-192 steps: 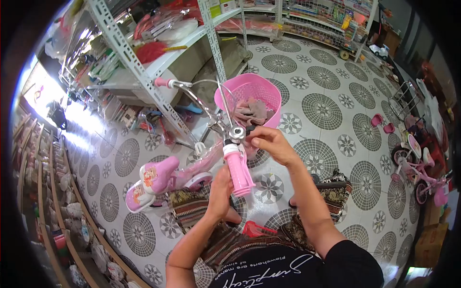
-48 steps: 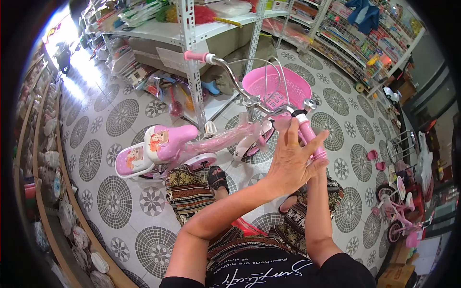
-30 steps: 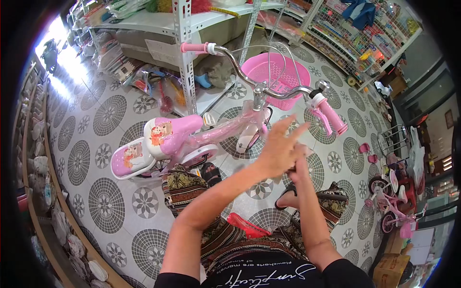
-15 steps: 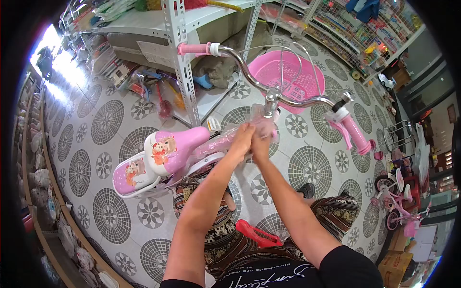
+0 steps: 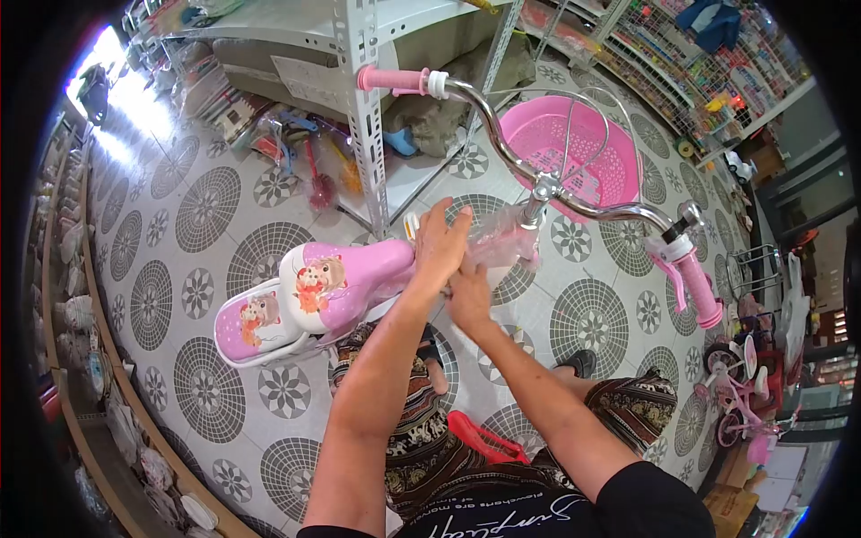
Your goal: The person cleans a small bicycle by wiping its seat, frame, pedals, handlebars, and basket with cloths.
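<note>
A pink and white child's bicycle stands in front of me; its saddle carries a cartoon print, with a matching rear seat behind. Clear plastic wrap covers the frame tube below the chrome handlebar. My left hand is over the tube just ahead of the saddle, fingers stretched out and apart. Close beside it, on the near side of the tube, my right hand is closed, pinching the plastic wrap; its fingertips are partly hidden. A pink basket lies beyond the handlebar, a wire loop in front of it.
A white metal shelf post rises close behind the bicycle. Brushes in wrapping lie under the shelf. Another pink bicycle stands at right. Wooden-edged shelves line the left. A red strip lies across my lap.
Both hands have slid back along the tube toward the saddle. My left hand has opened and lifted away from the wrap. The handlebar and basket appear further right in view.
</note>
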A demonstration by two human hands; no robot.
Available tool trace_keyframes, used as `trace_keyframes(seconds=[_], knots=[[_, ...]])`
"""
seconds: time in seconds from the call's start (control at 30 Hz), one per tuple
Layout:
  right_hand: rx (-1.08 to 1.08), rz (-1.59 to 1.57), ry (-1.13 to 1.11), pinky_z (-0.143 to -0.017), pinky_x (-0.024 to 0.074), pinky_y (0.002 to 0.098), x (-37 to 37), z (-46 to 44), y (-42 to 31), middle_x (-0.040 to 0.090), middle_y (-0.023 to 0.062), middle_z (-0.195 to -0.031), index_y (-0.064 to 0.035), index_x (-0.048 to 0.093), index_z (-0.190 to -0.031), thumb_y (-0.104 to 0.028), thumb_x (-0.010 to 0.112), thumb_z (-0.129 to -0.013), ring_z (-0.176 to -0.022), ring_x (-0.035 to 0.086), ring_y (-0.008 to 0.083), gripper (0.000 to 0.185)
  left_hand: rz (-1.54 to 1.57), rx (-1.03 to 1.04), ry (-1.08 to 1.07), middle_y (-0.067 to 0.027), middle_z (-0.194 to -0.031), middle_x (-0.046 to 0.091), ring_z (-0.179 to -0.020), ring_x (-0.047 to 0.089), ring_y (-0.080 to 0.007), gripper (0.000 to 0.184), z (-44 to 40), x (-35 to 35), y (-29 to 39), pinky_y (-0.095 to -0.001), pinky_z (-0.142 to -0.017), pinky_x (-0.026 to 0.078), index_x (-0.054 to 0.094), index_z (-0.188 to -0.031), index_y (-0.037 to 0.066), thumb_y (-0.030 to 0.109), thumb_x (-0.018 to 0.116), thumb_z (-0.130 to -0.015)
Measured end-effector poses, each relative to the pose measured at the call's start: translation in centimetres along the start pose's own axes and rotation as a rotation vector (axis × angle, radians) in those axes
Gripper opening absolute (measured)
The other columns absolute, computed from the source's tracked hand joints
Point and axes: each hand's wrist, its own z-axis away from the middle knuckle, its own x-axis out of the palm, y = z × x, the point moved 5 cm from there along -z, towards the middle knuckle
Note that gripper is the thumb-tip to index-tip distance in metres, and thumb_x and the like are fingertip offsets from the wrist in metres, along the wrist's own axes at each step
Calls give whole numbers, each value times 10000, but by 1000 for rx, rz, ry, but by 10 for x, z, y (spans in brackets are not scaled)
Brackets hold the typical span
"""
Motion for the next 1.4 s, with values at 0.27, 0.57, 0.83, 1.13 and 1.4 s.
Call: trace_keyframes(seconds=[0.27,0.57,0.83,1.13,1.4], knots=[[-166,-129,165,-881,437,424,-187,-29,-27,563,143,-1252,-116,599,-1227,44,681,-628,-1107,514,358,625,558,35,-261,-125,-1120,629,-964,593,-204,499,-25,22,-18,-325,-848,440,551,-1267,25,394,533,-931],[-213,135,320,-821,432,430,-190,-52,11,532,158,-1242,-20,581,-1189,-42,686,-696,-968,509,369,505,1361,-86,-461,-39,-1120,624,-1001,588,-148,447,-1,86,64,-293,-858,462,537,-1256,96,449,464,-991],[555,-866,326,-590,495,300,-140,9,126,655,94,-860,26,640,-1009,-228,663,-867,-721,628,151,292,871,42,-226,-151,-1313,507,-1208,468,-228,684,-2,128,50,-346,-1061,327,454,-1332,-40,548,358,-996],[209,-520,302,-1013,402,435,-95,6,106,515,239,-1284,-15,521,-1296,-46,635,-734,-1202,480,417,574,923,74,-327,-7,-865,594,-805,532,-79,421,5,98,61,-244,-729,440,600,-1015,13,409,458,-1013],[729,-1109,355,-751,511,259,-38,34,195,658,75,-1033,10,566,-1224,-69,583,-892,-892,639,141,341,634,222,-120,21,-866,572,-799,488,-66,343,-4,94,49,-236,-709,392,613,-1026,26,356,523,-996]])
